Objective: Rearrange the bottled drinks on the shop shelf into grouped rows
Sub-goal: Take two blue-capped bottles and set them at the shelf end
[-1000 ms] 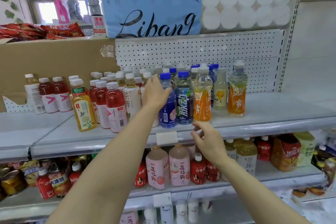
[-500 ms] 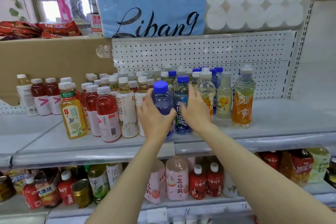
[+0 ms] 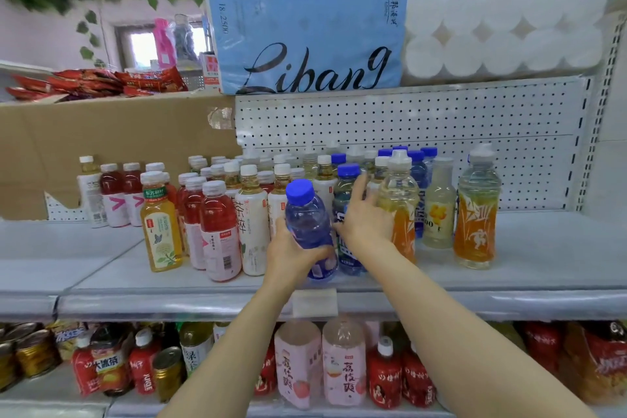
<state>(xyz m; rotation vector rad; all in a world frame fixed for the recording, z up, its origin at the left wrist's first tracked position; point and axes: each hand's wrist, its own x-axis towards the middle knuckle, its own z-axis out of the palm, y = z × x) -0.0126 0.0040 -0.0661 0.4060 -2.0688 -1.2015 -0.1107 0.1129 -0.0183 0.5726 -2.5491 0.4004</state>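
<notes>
**Blue bottle coming off the shelf front, sorting partly done**

The left hand (image 3: 291, 248) is gripping the blue bottle (image 3: 310, 227), fingers curled round its lower body, at the front lip of the shelf (image 3: 543, 278). The bottle is tilting: its long axis is leaning off vertical, cap toward the upper left and toward the viewer, base toward the lower right, with the base sitting just at or above the shelf; whether it is touching cannot be told.

Just right of the blue bottle, the right hand (image 3: 364, 220) is resting with fairly straight, spread fingers against the dark-label bottle (image 3: 346, 214), not wrapped round it.

Left of the blue bottle, the red bottles (image 3: 217, 234) and the white tea bottles (image 3: 252, 231) are already standing in rows running back, though one yellow bottle (image 3: 161, 231) is standing alone in front of them. Right of it, the orange bottles (image 3: 475, 224) are standing apart with a pale bottle (image 3: 439, 210) between, still mixed. Behind it, more blue caps (image 3: 415, 156) are clustering near the back panel, so the blue group is probably where this bottle belongs. Much appears left to do.
</notes>
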